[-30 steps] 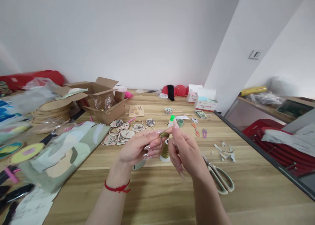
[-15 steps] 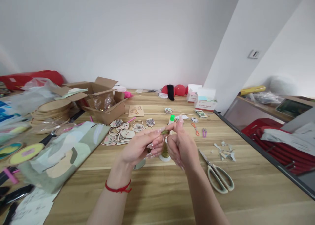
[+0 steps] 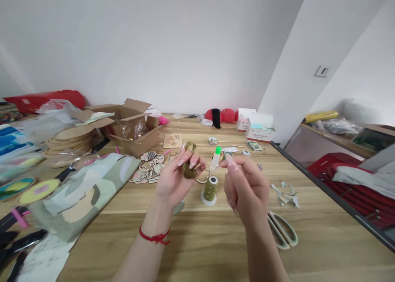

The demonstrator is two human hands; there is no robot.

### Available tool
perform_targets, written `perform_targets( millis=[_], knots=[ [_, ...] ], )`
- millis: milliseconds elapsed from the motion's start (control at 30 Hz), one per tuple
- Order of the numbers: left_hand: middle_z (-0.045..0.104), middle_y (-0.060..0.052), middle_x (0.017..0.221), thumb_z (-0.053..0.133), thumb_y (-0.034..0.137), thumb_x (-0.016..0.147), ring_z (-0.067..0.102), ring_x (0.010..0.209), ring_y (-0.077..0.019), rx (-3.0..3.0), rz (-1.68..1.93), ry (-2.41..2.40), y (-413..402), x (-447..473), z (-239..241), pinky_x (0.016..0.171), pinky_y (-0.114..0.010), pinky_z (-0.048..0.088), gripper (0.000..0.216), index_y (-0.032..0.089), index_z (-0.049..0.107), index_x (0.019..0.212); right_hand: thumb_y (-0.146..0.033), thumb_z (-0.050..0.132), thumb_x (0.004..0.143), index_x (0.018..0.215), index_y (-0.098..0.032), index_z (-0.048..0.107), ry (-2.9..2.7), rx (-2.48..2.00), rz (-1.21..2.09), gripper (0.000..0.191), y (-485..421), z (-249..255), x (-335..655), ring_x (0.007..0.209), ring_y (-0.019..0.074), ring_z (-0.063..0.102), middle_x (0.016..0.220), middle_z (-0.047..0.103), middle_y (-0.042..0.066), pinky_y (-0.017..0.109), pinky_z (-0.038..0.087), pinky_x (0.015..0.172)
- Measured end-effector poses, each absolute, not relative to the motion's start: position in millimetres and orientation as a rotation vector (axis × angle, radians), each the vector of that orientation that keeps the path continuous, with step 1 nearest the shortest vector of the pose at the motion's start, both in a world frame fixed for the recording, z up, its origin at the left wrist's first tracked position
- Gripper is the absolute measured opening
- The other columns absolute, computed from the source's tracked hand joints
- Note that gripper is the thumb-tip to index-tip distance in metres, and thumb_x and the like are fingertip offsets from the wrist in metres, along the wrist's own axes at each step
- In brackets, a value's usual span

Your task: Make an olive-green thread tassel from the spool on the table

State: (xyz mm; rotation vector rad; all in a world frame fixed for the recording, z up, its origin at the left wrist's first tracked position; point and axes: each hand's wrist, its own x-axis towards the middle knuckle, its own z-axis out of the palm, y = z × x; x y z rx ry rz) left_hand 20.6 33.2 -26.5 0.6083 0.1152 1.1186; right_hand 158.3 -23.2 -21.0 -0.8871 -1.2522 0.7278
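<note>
A small looped skein of olive-green thread (image 3: 189,169) hangs from the fingers of my left hand (image 3: 177,175), which is closed on it above the table. Apart from it, my right hand (image 3: 247,185) is closed with thumb and forefinger pinched together; whatever they hold is too fine to make out. Between and below the hands, a spool of olive-green thread (image 3: 210,190) stands upright on its white base. Just behind the spool is a small bottle with a green cap (image 3: 216,156). Large scissors (image 3: 284,230) lie partly hidden behind my right forearm.
Cut scraps (image 3: 286,195) lie to the right. Wooden tags (image 3: 151,167), an open cardboard box (image 3: 138,140), stacked round hoops (image 3: 70,140) and patterned fabric (image 3: 89,191) occupy the left. Sticky-note boxes (image 3: 259,128) stand at the back right. A dark edge (image 3: 333,191) bounds the table's right side.
My hands were together over the spool and have moved apart, the left leftward and the right rightward. The skein now shows in full in my left hand, and the spool is uncovered.
</note>
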Motion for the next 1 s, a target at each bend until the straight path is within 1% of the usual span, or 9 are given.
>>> perform_targets(
  millis=[67,133,267,367,500,567,767,900,1000],
  knots=[
    [0.048,0.000,0.065,0.044,0.021,0.096,0.061,0.077,-0.0148,0.559,1.180,0.128,33.1,21.3,-25.9,0.082,-0.030,0.051,0.037,0.016,0.047,0.059,-0.032,0.056,0.093,0.089,-0.021,0.068,-1.502,-0.944,0.529,0.017,-31.3,-22.3,157.9,0.037,0.0090,0.037,0.045,0.043,-0.007,0.023,0.033,0.040],
    [0.047,0.001,0.064,0.046,0.019,0.095,0.061,0.077,-0.0146,0.535,1.208,0.127,31.9,21.8,-25.1,0.083,-0.031,0.051,0.035,0.016,0.047,0.060,-0.028,0.057,0.091,0.098,-0.021,0.070,-1.702,-0.978,0.386,0.016,-34.2,-25.6,156.4,0.041,0.0098,0.043,0.049,0.048,-0.005,0.024,0.037,0.045],
    [0.045,0.002,0.062,0.045,0.020,0.096,0.062,0.074,-0.0140,0.475,1.206,0.102,28.9,21.4,-23.0,0.089,-0.037,0.051,0.039,0.017,0.044,0.057,-0.027,0.058,0.090,0.111,-0.023,0.069,-1.842,-1.045,0.269,0.024,-29.4,-32.1,151.0,0.042,0.0094,0.046,0.051,0.052,-0.005,0.022,0.037,0.047],
    [0.043,0.002,0.060,0.043,0.022,0.097,0.061,0.074,-0.0142,0.466,1.183,0.048,28.1,19.5,-23.4,0.086,-0.035,0.052,0.042,0.017,0.042,0.055,-0.029,0.057,0.090,0.116,-0.021,0.067,-1.886,-1.096,0.223,0.029,-26.4,-32.8,147.2,0.042,0.0095,0.046,0.050,0.052,-0.005,0.022,0.037,0.047],
    [0.045,0.001,0.062,0.040,0.027,0.099,0.060,0.072,-0.0135,0.508,1.143,0.014,28.2,17.4,-26.1,0.076,-0.030,0.052,0.045,0.017,0.043,0.055,-0.030,0.057,0.090,0.115,-0.019,0.065,-1.931,-1.140,0.192,0.029,-24.8,-33.3,143.8,0.040,0.0096,0.045,0.050,0.052,-0.005,0.023,0.035,0.046],
    [0.046,0.001,0.063,0.040,0.029,0.100,0.059,0.072,-0.0132,0.543,1.138,0.031,28.1,17.6,-27.1,0.075,-0.029,0.052,0.045,0.017,0.044,0.056,-0.031,0.056,0.090,0.117,-0.020,0.064,-1.937,-1.154,0.225,0.030,-23.1,-34.7,142.1,0.040,0.0099,0.045,0.049,0.052,-0.006,0.023,0.035,0.047],
    [0.045,0.002,0.061,0.043,0.029,0.099,0.057,0.071,-0.0135,0.621,1.103,0.019,28.3,19.3,-28.3,0.082,-0.032,0.052,0.044,0.016,0.050,0.057,-0.033,0.052,0.092,0.105,-0.017,0.061,-1.954,-1.205,0.363,0.023,-17.5,-36.6,136.3,0.043,0.0118,0.047,0.050,0.050,-0.006,0.023,0.034,0.048],
    [0.044,0.002,0.059,0.046,0.027,0.097,0.053,0.066,-0.0134,0.686,1.087,0.028,29.5,19.9,-29.5,0.086,-0.034,0.051,0.040,0.016,0.053,0.059,-0.033,0.047,0.094,0.094,-0.016,0.057,-1.999,-1.215,0.307,0.020,-17.1,-37.4,133.9,0.044,0.0131,0.046,0.053,0.052,-0.003,0.025,0.028,0.047],
    [0.043,0.002,0.059,0.049,0.026,0.096,0.054,0.070,-0.0147,0.730,1.102,0.059,29.6,20.9,-29.9,0.088,-0.035,0.050,0.039,0.016,0.051,0.058,-0.028,0.044,0.093,0.094,-0.016,0.055,-2.023,-1.190,0.288,0.016,-17.3,-38.1,133.3,0.044,0.0137,0.046,0.054,0.052,-0.003,0.025,0.027,0.048]
  ],
)
